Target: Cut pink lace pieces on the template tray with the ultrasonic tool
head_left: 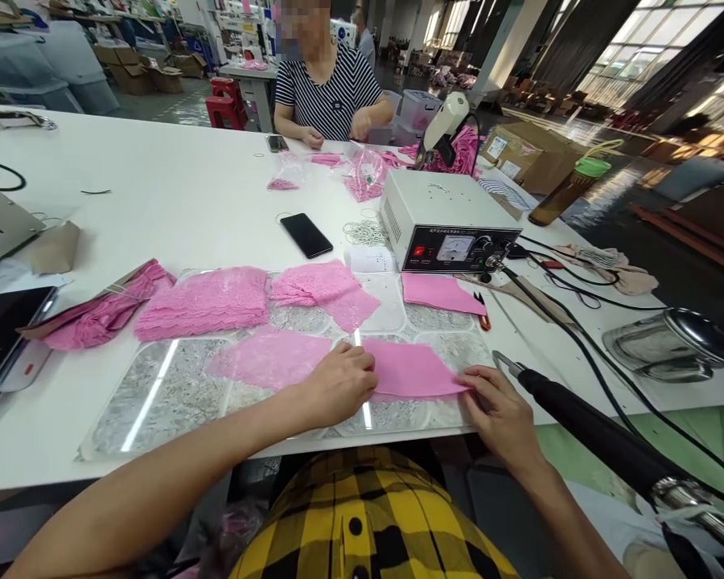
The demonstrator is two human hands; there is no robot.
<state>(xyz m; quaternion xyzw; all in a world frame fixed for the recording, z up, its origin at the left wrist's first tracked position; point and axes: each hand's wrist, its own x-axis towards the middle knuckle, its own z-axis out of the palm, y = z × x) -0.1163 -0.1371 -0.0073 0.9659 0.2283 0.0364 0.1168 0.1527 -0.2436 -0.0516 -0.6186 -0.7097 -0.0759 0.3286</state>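
Observation:
A smooth pink fabric piece [413,368] lies flat on a marbled board [174,394] in front of me. My left hand [343,382] is closed, its bunched fingers at the left end of this piece. My right hand [499,410] pinches the pointed right end between thumb and fingers. Extending left from beneath my left hand is a thin pink lace piece [271,355]. Behind it sit a stack of pink lace pieces [208,301] and a loose crumpled lace piece [326,289]. Another smooth pink piece [438,292] lies at the board's back right, beside orange-handled snips [483,314].
A black-handled tool [579,418] with a metal tip points in from the right, its cables crossing the table. Behind the board stand a control box [450,221] and a phone [306,235]. A metal mug [669,344] is at right. Across the table sits a co-worker [331,88].

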